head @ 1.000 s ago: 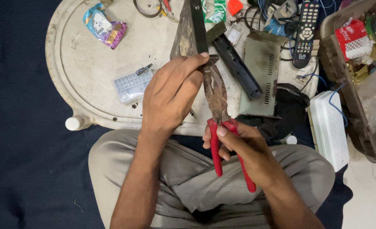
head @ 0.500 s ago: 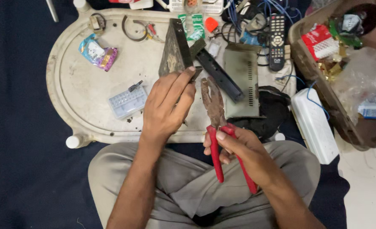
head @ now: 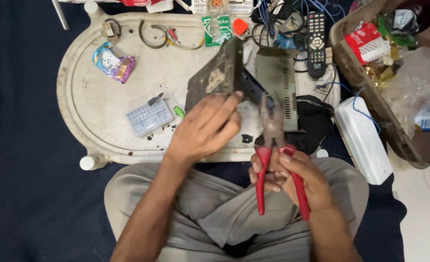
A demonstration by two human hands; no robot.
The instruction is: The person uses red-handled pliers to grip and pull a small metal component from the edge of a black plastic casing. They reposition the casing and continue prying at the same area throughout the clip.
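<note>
- Right hand [head: 296,179]: closed around the two red handles of a pair of pliers [head: 274,145], held over the lap just in front of the table's near edge. The handles spread slightly apart toward the person; the rusty brown head points away.
- Pliers head: reaches up to the dark metal cover [head: 221,80], close to its lower right corner. Whether the nose actually bites on metal cannot be told, since that spot is blurred.
- Left hand [head: 203,128]: lies palm down with fingers stretched over the lower part of the dark metal cover, fingertips pressing on its right edge. It presses on the panel rather than closing around anything.
- Dark metal cover: stands tilted on the white oval table [head: 86,104], at the centre of the top, just left of a grey-green metal box [head: 275,77] with vent slots.
- Surroundings on the table: a clear plastic parts case [head: 148,117] left of the left hand, a crumpled foil wrapper [head: 112,62] farther left, a black remote control [head: 316,36] and tangled cables near the far edge.
- Right of the table: a white rectangular box [head: 361,138] on the floor and a brown tray [head: 370,92] filled with packets.
</note>
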